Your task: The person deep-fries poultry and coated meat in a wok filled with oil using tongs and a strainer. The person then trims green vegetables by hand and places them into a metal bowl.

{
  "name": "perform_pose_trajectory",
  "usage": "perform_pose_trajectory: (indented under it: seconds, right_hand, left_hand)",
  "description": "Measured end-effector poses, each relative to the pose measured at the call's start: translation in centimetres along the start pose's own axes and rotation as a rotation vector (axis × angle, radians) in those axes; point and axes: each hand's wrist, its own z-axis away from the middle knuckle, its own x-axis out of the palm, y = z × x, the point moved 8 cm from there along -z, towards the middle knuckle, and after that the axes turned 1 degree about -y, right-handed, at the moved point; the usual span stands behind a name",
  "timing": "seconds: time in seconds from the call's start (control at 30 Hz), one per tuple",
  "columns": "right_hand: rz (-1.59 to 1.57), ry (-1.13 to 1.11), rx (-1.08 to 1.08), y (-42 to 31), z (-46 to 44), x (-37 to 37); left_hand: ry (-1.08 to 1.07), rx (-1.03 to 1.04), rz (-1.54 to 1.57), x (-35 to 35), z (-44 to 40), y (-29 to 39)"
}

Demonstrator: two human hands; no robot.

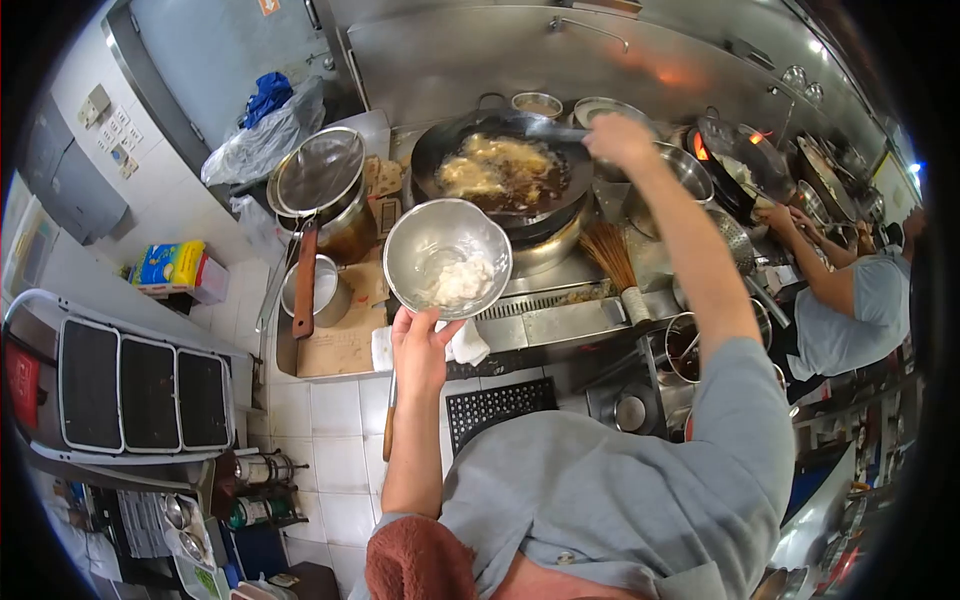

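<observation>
In my left hand [420, 345] is a steel mixing bowl [405, 240], gripped by its near side and tilted toward the wok. A lump of white, wet, batter-like food [463, 281] lies in its lower part. Just beyond, a dark wok [432, 150] holds bubbling brown oil with golden pieces of frying food [490, 165]. My right hand [617, 140] is stretched out at the wok's right rim, closed around a metal utensil handle [572, 134]; the utensil's working end cannot be made out.
On the left, a mesh strainer [318, 172] rests over a pot, near a smaller pot [330, 290]. A bamboo brush [607, 250] stands right of the wok. A co-worker [850, 310] handles another wok [745, 165] at right. A folded step ladder [145, 385] is at lower left.
</observation>
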Motion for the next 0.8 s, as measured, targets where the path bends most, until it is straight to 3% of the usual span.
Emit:
perform_pose_trajectory:
  seconds: [0.07,0.13,0.17,0.23,0.27,0.3,0.43,0.67,0.7,0.8]
  right_hand:
    - [-0.104,0.157,-0.106,-1.1,4.1,-6.3]
    - [-0.196,0.132,-0.372,-2.9,6.9,-9.2]
    - [-0.203,0.117,-0.376,-4.1,8.6,-9.8]
    - [-0.201,-0.006,-0.616,-8.5,13.1,-9.9]
    - [-0.143,-0.058,-0.608,-9.8,14.0,-8.6]
    - [-0.075,0.031,-0.653,-10.5,14.7,-7.1]
    - [0.11,-0.193,-0.503,-11.1,14.0,-3.8]
    - [0.095,0.116,-0.339,-5.7,12.4,-13.2]
    - [0.034,0.285,-0.424,-3.8,11.4,-14.0]
    - [0.032,0.206,-0.298,-2.4,9.1,-15.5]
  left_hand:
    - [-0.011,0.007,-0.029,-1.0,0.6,0.6]
    - [-0.013,0.012,-0.071,-1.5,0.7,0.8]
    - [-0.032,0.014,-0.075,-1.7,0.6,0.6]
    - [-0.066,0.0,-0.072,-0.7,0.6,0.3]
    - [-0.081,-0.017,-0.073,-0.4,0.5,0.0]
    - [-0.122,-0.011,-0.083,0.3,0.5,-0.4]
    - [-0.194,-0.005,-0.095,2.0,-0.2,-3.1]
    - [-0.14,0.022,-0.057,3.4,-3.1,-3.6]
    - [-0.125,0.031,-0.056,3.2,-3.4,-3.9]
    - [-0.067,0.025,-0.023,2.9,-4.5,-4.6]
